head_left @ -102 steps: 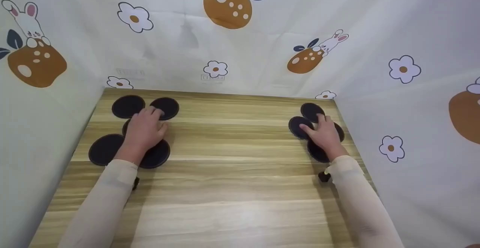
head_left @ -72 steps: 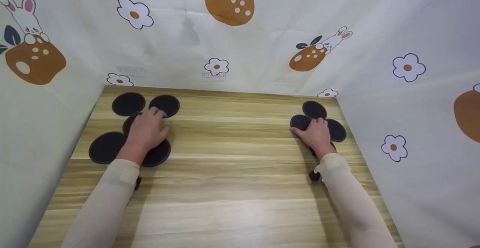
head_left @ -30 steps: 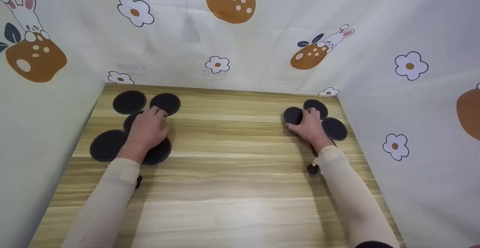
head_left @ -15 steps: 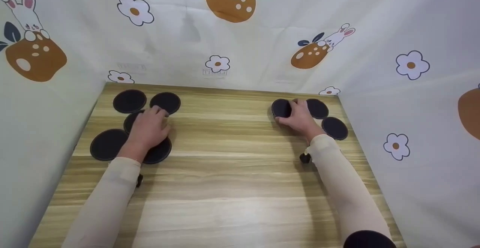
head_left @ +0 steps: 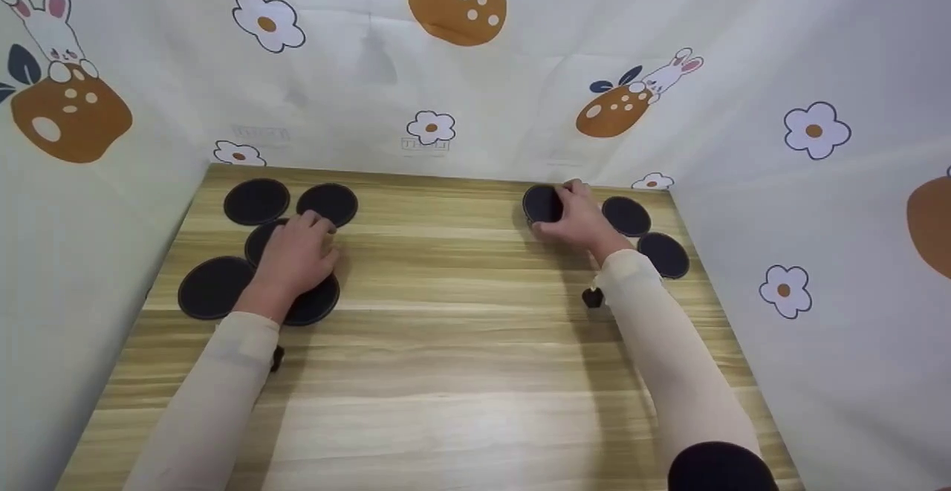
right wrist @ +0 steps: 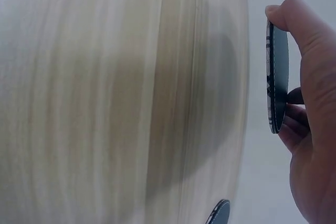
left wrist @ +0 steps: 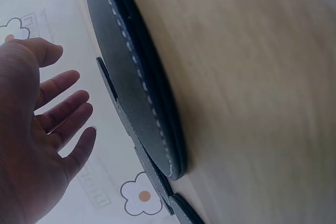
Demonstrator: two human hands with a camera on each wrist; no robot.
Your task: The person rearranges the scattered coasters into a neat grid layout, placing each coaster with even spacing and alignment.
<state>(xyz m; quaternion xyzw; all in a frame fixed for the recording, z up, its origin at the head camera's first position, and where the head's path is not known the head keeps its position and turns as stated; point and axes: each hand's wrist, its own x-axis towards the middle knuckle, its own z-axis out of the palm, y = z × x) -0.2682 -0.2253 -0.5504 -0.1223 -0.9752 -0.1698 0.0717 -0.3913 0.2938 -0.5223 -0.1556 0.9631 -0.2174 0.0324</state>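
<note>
My right hand (head_left: 583, 220) pinches a round black coaster (head_left: 541, 204) between thumb and fingertips near the table's back edge. In the right wrist view this coaster (right wrist: 278, 77) is seen almost edge-on, raised off the wood, with thumb and fingers at opposite sides of its rim. My left hand (head_left: 291, 261) is held over several black coasters (head_left: 215, 288) at the left, its fingers loosely bent. The left wrist view shows that hand (left wrist: 42, 114) holding nothing, above a dark coaster (left wrist: 128, 77) with white stitching that looks two layers thick.
Two black coasters (head_left: 663, 255) lie at the right, beyond the right forearm. Cloth printed with flowers and rabbits (head_left: 334, 90) walls in the wooden table (head_left: 431, 313) at the back and both sides. A dark round shape (head_left: 721, 469) overlaps the right sleeve at the bottom edge.
My right hand has taken hold of a coaster from the right group and carried it left and toward the back. The left hand has barely moved. The dark round shape came into view below.
</note>
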